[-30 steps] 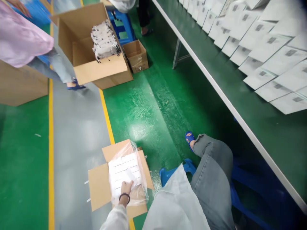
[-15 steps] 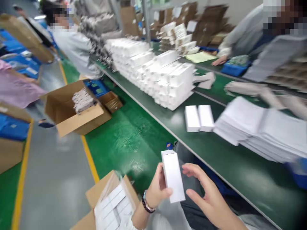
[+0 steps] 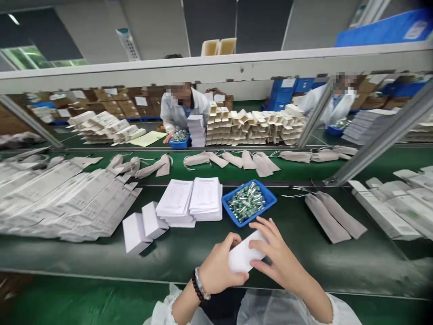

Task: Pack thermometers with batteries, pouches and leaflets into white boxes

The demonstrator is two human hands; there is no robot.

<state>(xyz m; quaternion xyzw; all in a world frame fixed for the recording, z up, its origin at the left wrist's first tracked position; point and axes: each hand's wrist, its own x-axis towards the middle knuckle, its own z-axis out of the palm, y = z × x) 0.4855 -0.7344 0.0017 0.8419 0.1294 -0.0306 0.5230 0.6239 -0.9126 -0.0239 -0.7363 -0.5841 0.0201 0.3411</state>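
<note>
Over the front edge of the bench I hold a small white box in both hands, tilted up toward the right. My left hand wraps its left end, thumb underneath. At the other end, my right hand has its fingers and thumb on the box. Just beyond my hands is a blue tray filled with small silver-and-green cylinders that look like batteries. Left of the tray lie two stacks of printed sheets. Two more white boxes stand beside those stacks.
Many white cartons are piled at the left; more cartons lie at the right. Two grey pouches rest right of the tray. Behind runs a green belt with pouches. A slanted metal post rises at right. Two co-workers stand across.
My view has swung from the aisle at the left to face the bench. The white box has come along, and my right hand, apart from it before, is now on it.
</note>
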